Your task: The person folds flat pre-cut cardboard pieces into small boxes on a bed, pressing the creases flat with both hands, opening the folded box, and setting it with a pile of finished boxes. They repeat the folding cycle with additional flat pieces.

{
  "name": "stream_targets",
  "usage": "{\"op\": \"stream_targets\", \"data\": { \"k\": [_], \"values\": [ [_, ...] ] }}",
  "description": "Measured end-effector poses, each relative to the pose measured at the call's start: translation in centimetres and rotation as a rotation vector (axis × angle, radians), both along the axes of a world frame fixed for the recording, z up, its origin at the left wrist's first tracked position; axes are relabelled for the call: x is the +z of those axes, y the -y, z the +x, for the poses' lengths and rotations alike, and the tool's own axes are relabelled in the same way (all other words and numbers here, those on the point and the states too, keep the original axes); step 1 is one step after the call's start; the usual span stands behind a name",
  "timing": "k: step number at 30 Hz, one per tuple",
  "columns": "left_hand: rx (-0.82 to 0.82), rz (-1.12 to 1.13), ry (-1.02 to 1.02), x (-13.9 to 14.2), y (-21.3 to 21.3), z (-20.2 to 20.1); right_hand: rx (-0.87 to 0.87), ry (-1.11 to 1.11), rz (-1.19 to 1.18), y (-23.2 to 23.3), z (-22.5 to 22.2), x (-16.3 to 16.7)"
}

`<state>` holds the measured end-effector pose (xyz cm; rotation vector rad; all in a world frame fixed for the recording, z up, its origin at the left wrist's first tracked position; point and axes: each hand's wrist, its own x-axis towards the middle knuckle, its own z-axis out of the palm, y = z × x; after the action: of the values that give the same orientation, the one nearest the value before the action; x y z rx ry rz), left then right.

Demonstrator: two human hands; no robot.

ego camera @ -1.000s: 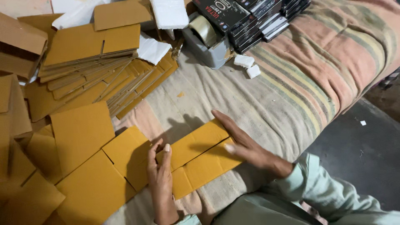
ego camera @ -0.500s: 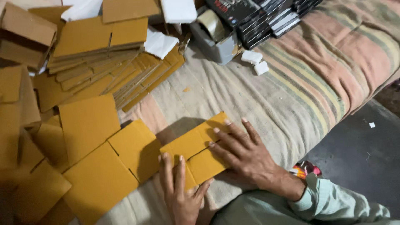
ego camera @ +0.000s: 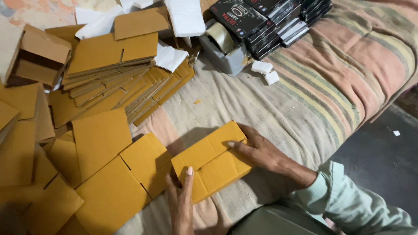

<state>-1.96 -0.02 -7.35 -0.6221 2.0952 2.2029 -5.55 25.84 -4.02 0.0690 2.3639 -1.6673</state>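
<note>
A small yellow-brown cardboard box (ego camera: 212,161) lies on the striped cloth (ego camera: 305,95) in front of me, its flaps folded over. My right hand (ego camera: 261,152) rests on its right side, fingers pressing a flap flat. From below, my left hand (ego camera: 180,200) reaches up, its fingertips touching the box's near left edge. Neither hand is closed around the box.
Flat unfolded box blanks (ego camera: 113,174) lie to the left, and a fanned stack of blanks (ego camera: 126,78) sits behind. A tape dispenser (ego camera: 224,50), dark packaged boxes (ego camera: 270,21), white foam pieces (ego camera: 265,72) and an open carton (ego camera: 39,56) stand at the back. The dark floor (ego camera: 383,156) is on the right.
The flat blank has been folded into a box shape. My right hand slid to its right side and my left hand moved up to its near edge.
</note>
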Motion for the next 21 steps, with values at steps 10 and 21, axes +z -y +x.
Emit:
{"op": "stream_targets", "data": {
  "k": [10, 21],
  "values": [
    [-0.279, -0.009, -0.308, -3.2, 1.6, 1.4, 0.207, -0.032, -0.423, -1.4, -0.4, 0.0],
    [-0.223, -0.199, -0.973, -0.8, -2.7, 1.7, 0.632, -0.886, 0.264, -4.8, -3.4, -2.1]
  ]
}}
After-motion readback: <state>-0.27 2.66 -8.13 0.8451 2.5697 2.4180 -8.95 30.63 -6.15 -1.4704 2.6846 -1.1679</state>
